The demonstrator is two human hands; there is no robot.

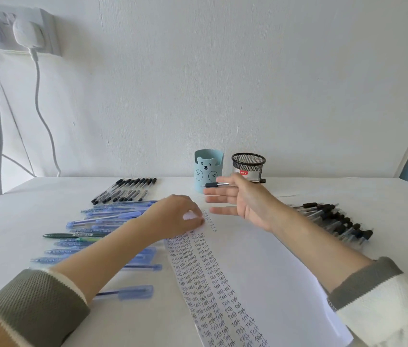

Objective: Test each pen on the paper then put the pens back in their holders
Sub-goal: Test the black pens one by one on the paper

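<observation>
A white sheet of paper [260, 266] lies on the table, its left part filled with columns of the word "Test". My left hand [180, 216] rests on the paper's far left corner, fingertips pressing it down. My right hand [243, 199] hovers above the paper's far end and pinches a black pen [219, 184] held level, tip to the left, with the other fingers stretched out. Just behind the pen stand a light blue bear holder [208, 169] and a black mesh holder [249, 165], both showing no pens.
Blue pens [102, 221] and one green pen [72, 235] lie in rows at the left, partly under my left forearm. A row of black pens [125, 190] lies behind them. A pile of black pens [335, 219] lies at the right. Cables hang from a wall socket [15, 28].
</observation>
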